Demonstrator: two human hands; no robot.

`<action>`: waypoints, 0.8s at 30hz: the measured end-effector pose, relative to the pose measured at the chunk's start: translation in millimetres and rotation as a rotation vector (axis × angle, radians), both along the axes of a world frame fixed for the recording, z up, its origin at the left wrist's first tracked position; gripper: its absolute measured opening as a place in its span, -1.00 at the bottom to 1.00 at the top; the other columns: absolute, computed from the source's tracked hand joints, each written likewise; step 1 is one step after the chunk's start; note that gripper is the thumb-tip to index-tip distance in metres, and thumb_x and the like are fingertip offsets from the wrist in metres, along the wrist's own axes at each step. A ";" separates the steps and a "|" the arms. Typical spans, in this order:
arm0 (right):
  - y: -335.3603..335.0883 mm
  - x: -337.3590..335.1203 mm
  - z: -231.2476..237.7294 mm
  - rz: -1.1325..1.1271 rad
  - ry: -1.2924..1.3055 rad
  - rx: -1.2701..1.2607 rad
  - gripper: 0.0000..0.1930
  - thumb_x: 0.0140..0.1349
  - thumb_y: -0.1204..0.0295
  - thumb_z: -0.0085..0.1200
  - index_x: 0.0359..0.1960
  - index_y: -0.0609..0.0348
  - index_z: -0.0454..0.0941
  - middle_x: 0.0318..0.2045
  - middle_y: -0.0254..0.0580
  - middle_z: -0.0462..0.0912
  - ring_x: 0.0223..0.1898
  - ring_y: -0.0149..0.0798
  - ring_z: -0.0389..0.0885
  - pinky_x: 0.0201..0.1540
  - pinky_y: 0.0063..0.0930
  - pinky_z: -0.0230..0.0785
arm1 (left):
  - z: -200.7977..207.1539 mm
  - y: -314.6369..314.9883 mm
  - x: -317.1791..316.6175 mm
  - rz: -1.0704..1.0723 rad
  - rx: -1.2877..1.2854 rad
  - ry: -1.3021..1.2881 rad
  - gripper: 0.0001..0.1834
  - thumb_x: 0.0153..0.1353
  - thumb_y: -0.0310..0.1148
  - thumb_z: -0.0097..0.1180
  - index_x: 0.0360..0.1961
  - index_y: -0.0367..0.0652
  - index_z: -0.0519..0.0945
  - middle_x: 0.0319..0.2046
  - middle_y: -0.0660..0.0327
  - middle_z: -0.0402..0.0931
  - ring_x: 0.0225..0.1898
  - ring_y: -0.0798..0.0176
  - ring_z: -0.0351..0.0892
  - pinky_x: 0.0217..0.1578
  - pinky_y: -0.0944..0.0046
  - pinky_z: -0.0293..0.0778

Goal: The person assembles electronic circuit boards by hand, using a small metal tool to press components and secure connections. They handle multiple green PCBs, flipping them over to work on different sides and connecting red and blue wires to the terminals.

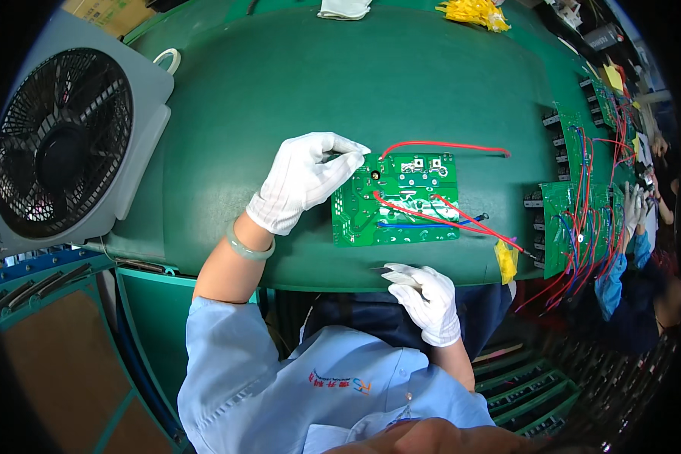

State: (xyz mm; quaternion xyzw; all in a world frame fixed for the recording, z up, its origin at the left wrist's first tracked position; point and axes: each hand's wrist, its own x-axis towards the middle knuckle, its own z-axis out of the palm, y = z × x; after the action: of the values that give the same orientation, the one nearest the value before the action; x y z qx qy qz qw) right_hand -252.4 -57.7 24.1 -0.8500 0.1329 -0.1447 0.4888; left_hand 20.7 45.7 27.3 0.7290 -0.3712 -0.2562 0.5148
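Observation:
On the green tabletop lies a green circuit board (416, 181), with red wires (446, 144) and a blue wire (424, 225) running from it. My left hand (303, 178), in a white glove, is closed in a pinch at the board's far left corner; thumb and forefinger meet at its edge. By the table's near edge, apart from the board, is my right hand (425, 299), also gloved in white. Its fingers are closed round a thin, dark, pointed tool (377, 268), whose kind is too small to make out.
A grey box fan (60, 144) stands at the left. More wired circuit boards (564, 219) stand at the right, beside a co-worker's gloved hands (634, 208). Yellow pieces (473, 13) and a folded white cloth (344, 7) lie at the far edge. A yellow strip (506, 261) hangs near the front edge.

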 end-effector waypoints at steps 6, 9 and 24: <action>-2.2 -1.2 -3.0 0.023 0.033 0.006 -0.70 0.14 0.37 0.36 -0.10 0.19 0.73 -0.38 -0.11 0.75 -0.47 -0.09 0.64 -0.36 -0.33 0.46 | 18.2 -8.3 7.7 -0.028 0.158 -0.122 -0.82 0.27 -0.45 0.29 -0.23 -0.40 0.71 -0.23 0.06 0.77 -0.30 0.43 0.71 -0.21 0.42 0.65; -4.2 -1.9 -3.1 0.048 0.058 0.018 -0.69 0.13 0.38 0.36 -0.08 0.18 0.73 -0.38 -0.11 0.75 -0.47 -0.09 0.63 -0.36 -0.33 0.46 | 27.2 -9.9 11.8 -0.046 0.229 -0.096 -0.80 0.26 -0.40 0.31 -0.26 -0.38 0.74 -0.28 0.10 0.78 -0.39 0.50 0.65 -0.30 0.47 0.60; -9.6 1.1 -5.3 0.104 -0.045 0.011 -0.66 0.09 0.45 0.42 -0.07 0.24 0.71 -0.43 -0.18 0.72 -0.52 -0.19 0.63 -0.44 -0.38 0.48 | 28.1 -6.4 11.0 -0.124 0.129 -0.542 -0.87 0.22 -0.45 0.23 -0.31 -0.27 0.77 -0.33 0.08 0.77 -0.38 0.27 0.71 -0.35 0.31 0.63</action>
State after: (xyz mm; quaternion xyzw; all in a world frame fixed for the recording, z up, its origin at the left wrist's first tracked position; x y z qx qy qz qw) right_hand -251.3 -67.3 18.8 -0.8494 0.0782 -0.1376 0.5034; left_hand 31.7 39.3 55.4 0.7781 -0.5220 -0.1062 0.3329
